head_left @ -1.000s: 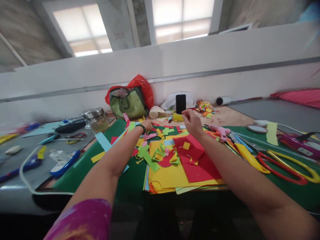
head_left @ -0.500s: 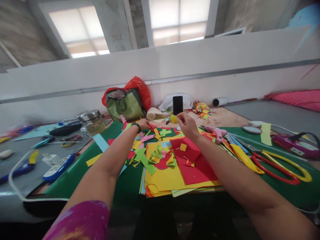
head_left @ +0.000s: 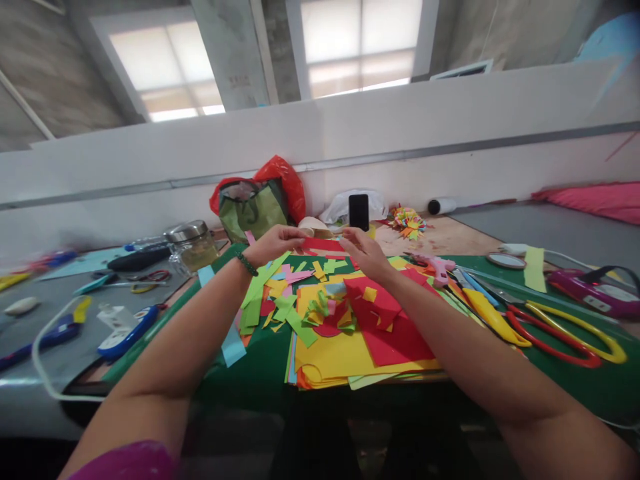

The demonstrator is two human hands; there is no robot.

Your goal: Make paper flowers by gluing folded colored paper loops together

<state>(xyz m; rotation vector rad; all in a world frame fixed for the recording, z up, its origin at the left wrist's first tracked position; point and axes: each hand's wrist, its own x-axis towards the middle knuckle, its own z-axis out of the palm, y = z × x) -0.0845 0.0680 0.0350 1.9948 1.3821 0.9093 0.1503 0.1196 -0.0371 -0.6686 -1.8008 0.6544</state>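
Observation:
A red paper strip (head_left: 323, 247) stretches between my hands above the far part of the green mat (head_left: 265, 383). My left hand (head_left: 280, 245), with a dark beaded bracelet at the wrist, pinches its left end. At the right end the fingers of my right hand (head_left: 369, 253) close on the strip. Below lie loose green, pink, yellow and blue scraps (head_left: 254, 303). Nearer to me is a stack of yellow sheets (head_left: 320, 363) with red paper (head_left: 395, 343) on top. A red disc (head_left: 327, 330) with folded green and yellow pieces around it rests on the stack.
Large red-and-yellow-handled scissors (head_left: 553, 340), a yellow cutter (head_left: 487, 317) and a pink glue gun (head_left: 440, 270) lie at right. A phone (head_left: 359, 212) stands behind my hands. At left are a glass jar (head_left: 193, 250) and a green bag (head_left: 255, 213).
My left hand has lifted from the scraps with the red strip, which now spans both hands. My right hand has shifted slightly left. Some green and blue scraps at the left have moved.

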